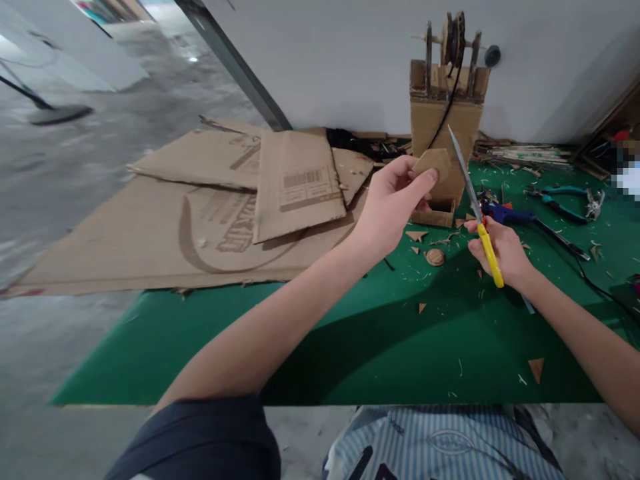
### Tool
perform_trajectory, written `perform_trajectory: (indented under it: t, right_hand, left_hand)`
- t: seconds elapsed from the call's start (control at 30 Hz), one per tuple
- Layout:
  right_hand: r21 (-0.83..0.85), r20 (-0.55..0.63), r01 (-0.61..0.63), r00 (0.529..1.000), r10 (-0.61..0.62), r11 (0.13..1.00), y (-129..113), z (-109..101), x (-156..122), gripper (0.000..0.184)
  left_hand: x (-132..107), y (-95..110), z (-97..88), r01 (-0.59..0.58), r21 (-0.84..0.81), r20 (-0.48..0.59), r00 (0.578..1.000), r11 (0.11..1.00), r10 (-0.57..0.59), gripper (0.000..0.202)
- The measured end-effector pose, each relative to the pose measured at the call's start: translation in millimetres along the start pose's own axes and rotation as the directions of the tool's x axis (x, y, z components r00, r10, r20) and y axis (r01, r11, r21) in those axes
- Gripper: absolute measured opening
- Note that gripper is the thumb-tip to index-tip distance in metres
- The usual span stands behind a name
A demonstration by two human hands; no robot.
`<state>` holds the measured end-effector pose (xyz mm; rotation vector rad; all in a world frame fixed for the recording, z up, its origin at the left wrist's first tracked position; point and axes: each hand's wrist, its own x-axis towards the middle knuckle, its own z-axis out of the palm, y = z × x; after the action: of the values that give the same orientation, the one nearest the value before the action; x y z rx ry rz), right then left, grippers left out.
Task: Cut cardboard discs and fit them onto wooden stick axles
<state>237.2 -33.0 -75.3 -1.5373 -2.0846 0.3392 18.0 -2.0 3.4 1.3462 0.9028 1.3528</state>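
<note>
My left hand (393, 200) pinches a small piece of cardboard (436, 161) with angled corners, thumb on its near face. To the right, my right hand (503, 250) is closed around scissors with yellow handles (490, 257). Their blade (465, 167) points up and slightly left, just right of the cardboard piece and apart from it. Behind both hands stands a cardboard tower (425, 120) with a spool (453, 40) on a stick across its top and a black cord hanging down. Below the hands lies a round cardboard disc (435, 257).
Large flat cardboard sheets (300, 187) cover the table's left side. A blue glue gun (510, 215) and teal-handled pliers (570, 200) lie at the right. Small cardboard scraps (537, 369) dot the green table (350, 360). A white wall (340, 67) rises behind.
</note>
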Motion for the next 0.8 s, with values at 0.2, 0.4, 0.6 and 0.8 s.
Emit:
perform_trajectory:
  t: [0.2,0.4,0.6,0.8]
  right_hand:
    - [0.035,0.019,-0.016,1.0,0.015,0.999,-2,2,-1,0.056]
    - [0.062,0.0,-0.037,0.999,0.037,0.997,-2,3,-1,0.055]
    - [0.046,0.021,-0.072,0.997,0.072,0.996,-8,1,-1,0.047]
    - [0.059,0.065,-0.122,0.991,0.118,0.991,-13,-3,0,0.046]
  left_hand:
    - [-1,-1,-0.8,0.014,0.032,0.031,0.999,0.999,-0.015,0.007]
    - [1,-6,-3.1,-0.061,0.099,0.022,0.998,0.993,0.059,0.003]
    - [0,-3,-1.8,-0.047,0.068,-0.011,0.999,0.997,0.048,0.01]
    - [1,-4,-1.4,-0.029,0.058,-0.005,1.0,0.998,0.029,0.011]
